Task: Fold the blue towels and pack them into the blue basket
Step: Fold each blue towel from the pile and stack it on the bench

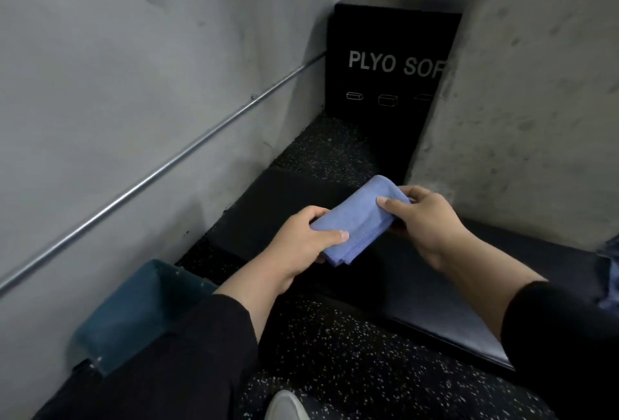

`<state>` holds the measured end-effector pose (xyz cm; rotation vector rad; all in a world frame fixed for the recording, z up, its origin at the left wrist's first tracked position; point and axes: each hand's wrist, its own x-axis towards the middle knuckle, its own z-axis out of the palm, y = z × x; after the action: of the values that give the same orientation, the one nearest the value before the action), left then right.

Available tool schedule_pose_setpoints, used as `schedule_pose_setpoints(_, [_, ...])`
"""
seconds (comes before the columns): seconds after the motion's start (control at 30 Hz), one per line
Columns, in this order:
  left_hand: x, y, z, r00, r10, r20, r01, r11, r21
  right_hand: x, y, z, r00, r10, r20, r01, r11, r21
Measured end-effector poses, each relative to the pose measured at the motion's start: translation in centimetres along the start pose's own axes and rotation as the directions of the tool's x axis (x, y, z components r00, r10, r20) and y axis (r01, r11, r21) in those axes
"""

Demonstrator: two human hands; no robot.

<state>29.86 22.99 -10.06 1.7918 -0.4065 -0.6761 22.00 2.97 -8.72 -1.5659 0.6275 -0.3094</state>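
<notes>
A folded blue towel [360, 218] is held in the air above a black padded bench [435, 289], slanting from near left to far right. My left hand [301, 245] grips its near lower end, thumb on top. My right hand [423, 218] pinches its far upper end between thumb and fingers. The blue basket [134, 315] stands on the floor at the lower left, partly hidden behind my left sleeve; I cannot see into it.
A black plyo box [388, 74] stands in the corner ahead between grey concrete walls. A metal pipe [160, 171] runs along the left wall. More blue cloth [611, 272] shows at the right edge. A white shoe [288, 406] is on the speckled floor.
</notes>
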Motion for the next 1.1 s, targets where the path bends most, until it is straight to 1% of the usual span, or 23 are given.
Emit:
schedule_pose_setpoints(0.07, [0.3, -0.9, -1.9, 0.989, -0.001, -0.149, -0.001, 1.000, -0.012, 1.9, -0.6, 3.0, 1.000, -0.013, 0.028, 0.014, 0.999, -0.035])
schedule_pose_setpoints(0.13, [0.7, -2.0, -3.7, 0.958, 0.004, -0.288, -0.008, 1.000, -0.013, 4.2, -0.7, 6.4, 0.998, -0.011, 0.057, 0.015, 0.998, -0.062])
schedule_pose_setpoints(0.17, [1.0, -2.5, -4.5, 0.939, 0.017, -0.343, -0.012, 1.000, 0.017, 5.2, -0.7, 8.0, 0.998, -0.008, 0.069, 0.014, 0.997, -0.081])
schedule_pose_setpoints(0.27, [1.7, -3.9, -6.4, 0.880, 0.065, -0.470, 0.005, 0.989, 0.146, 8.3, -0.4, 12.3, 0.995, 0.002, 0.098, 0.015, 0.984, -0.179])
schedule_pose_setpoints(0.37, [2.5, -5.4, -7.6, 0.803, 0.103, -0.587, 0.085, 0.955, 0.283, 10.3, -0.2, 15.3, 0.993, 0.016, 0.117, 0.015, 0.968, -0.252])
schedule_pose_setpoints(0.43, [3.2, -6.3, -8.3, 0.754, 0.148, -0.640, 0.171, 0.896, 0.410, 11.3, -0.1, 16.9, 0.991, 0.015, 0.130, 0.022, 0.960, -0.278])
schedule_pose_setpoints(0.47, [3.5, -6.5, -8.5, 0.749, 0.173, -0.640, 0.204, 0.858, 0.471, 11.7, -0.1, 17.6, 0.991, 0.008, 0.131, 0.034, 0.948, -0.318])
schedule_pose_setpoints(0.5, [3.7, -6.9, -8.5, 0.762, 0.196, -0.617, 0.216, 0.822, 0.527, 12.0, 0.0, 18.0, 0.991, -0.008, 0.134, 0.063, 0.911, -0.409])
schedule_pose_setpoints(0.53, [3.9, -7.2, -8.4, 0.787, 0.224, -0.575, 0.202, 0.787, 0.583, 12.4, 0.2, 18.4, 0.989, -0.040, 0.142, 0.113, 0.823, -0.556])
schedule_pose_setpoints(0.57, [4.0, -7.6, -8.3, 0.814, 0.256, -0.522, 0.171, 0.753, 0.636, 12.5, 0.4, 18.7, 0.984, -0.088, 0.152, 0.170, 0.691, -0.703])
schedule_pose_setpoints(0.6, [3.9, -7.9, -8.1, 0.834, 0.285, -0.472, 0.143, 0.715, 0.684, 12.6, 0.8, 18.8, 0.973, -0.171, 0.156, 0.226, 0.559, -0.798])
schedule_pose_setpoints(0.63, [4.0, -8.1, -7.9, 0.844, 0.311, -0.437, 0.123, 0.680, 0.723, 12.5, 1.1, 18.6, 0.946, -0.278, 0.164, 0.282, 0.466, -0.838])
schedule_pose_setpoints(0.67, [4.1, -8.2, -7.8, 0.846, 0.336, -0.415, 0.111, 0.649, 0.753, 12.4, 1.5, 18.4, 0.898, -0.397, 0.191, 0.356, 0.399, -0.845])
schedule_pose_setpoints(0.7, [4.2, -8.3, -7.8, 0.845, 0.361, -0.395, 0.098, 0.621, 0.777, 12.0, 1.7, 18.2, 0.826, -0.508, 0.244, 0.450, 0.334, -0.828])
schedule_pose_setpoints(0.73, [4.2, -8.3, -7.7, 0.848, 0.380, -0.370, 0.081, 0.597, 0.798, 11.8, 2.1, 18.0, 0.749, -0.583, 0.315, 0.544, 0.271, -0.794])
schedule_pose_setpoints(0.77, [4.3, -8.2, -7.5, 0.856, 0.388, -0.340, 0.062, 0.577, 0.815, 11.5, 2.4, 17.8, 0.687, -0.608, 0.398, 0.623, 0.212, -0.753])
schedule_pose_setpoints(0.8, [4.3, -8.2, -7.4, 0.870, 0.380, -0.315, 0.052, 0.565, 0.824, 11.3, 2.7, 17.8, 0.674, -0.560, 0.482, 0.675, 0.200, -0.711])
schedule_pose_setpoints(0.83, [4.3, -8.3, -7.3, 0.885, 0.355, -0.302, 0.058, 0.560, 0.827, 11.0, 2.9, 17.7, 0.703, -0.454, 0.547, 0.686, 0.228, -0.691])
schedule_pose_setpoints(0.87, [4.2, -8.3, -7.3, 0.897, 0.323, -0.303, 0.077, 0.559, 0.825, 10.8, 3.1, 17.6, 0.743, -0.313, 0.592, 0.667, 0.272, -0.694])
schedule_pose_setpoints(0.9, [4.2, -8.4, -7.3, 0.904, 0.295, -0.310, 0.100, 0.559, 0.823, 10.8, 3.2, 17.4, 0.766, -0.194, 0.612, 0.641, 0.296, -0.708])
schedule_pose_setpoints(0.93, [4.1, -8.3, -7.3, 0.907, 0.273, -0.319, 0.122, 0.556, 0.822, 10.9, 3.2, 17.3, 0.774, -0.128, 0.621, 0.626, 0.304, -0.718])
schedule_pose_setpoints(1.1, [4.5, -7.5, -7.0, 0.915, 0.208, -0.347, 0.173, 0.573, 0.801, 10.6, 2.5, 17.5, 0.783, -0.041, 0.620, 0.594, 0.341, -0.728])
